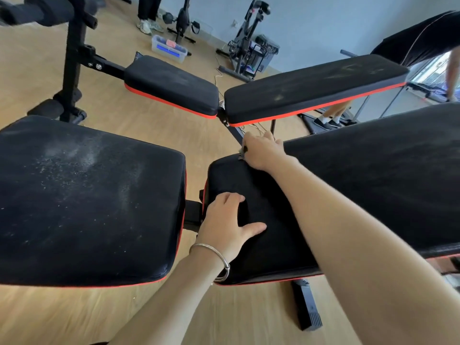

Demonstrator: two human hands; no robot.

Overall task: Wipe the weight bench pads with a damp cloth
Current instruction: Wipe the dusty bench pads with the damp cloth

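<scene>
Nearest you, your left forearm comes up from the bottom edge, a silver bracelet [219, 255] on its wrist. Your left hand [224, 220] lies flat on the near left end of the long black pad [373, 183], holding nothing, its fingers relaxed and its thumb spread out to the right. Below that pad, a black frame foot [307, 310] stands on the wooden floor [74, 314]. To your left, across a narrow gap with a bracket in it, sits the broad seat pad [87, 195], black with red piping and speckled with pale dust. Your right arm stretches across the long pad to its far edge, where your right hand [261, 151] has its fingers curled down on a small bunch of grey cloth [242, 153]. Only a scrap of the cloth shows at the fingertips, pressed against the pad's far left corner. Beyond, a second set stands apart from yours: a short pad [171, 83] and a longer one [311, 83], both black with red edges and smudged. Farther off are a clear plastic box [169, 48], an exercise bike [246, 38] by the wall, one person's legs [146, 11] at the top, and another person [423, 38] at the right.
</scene>
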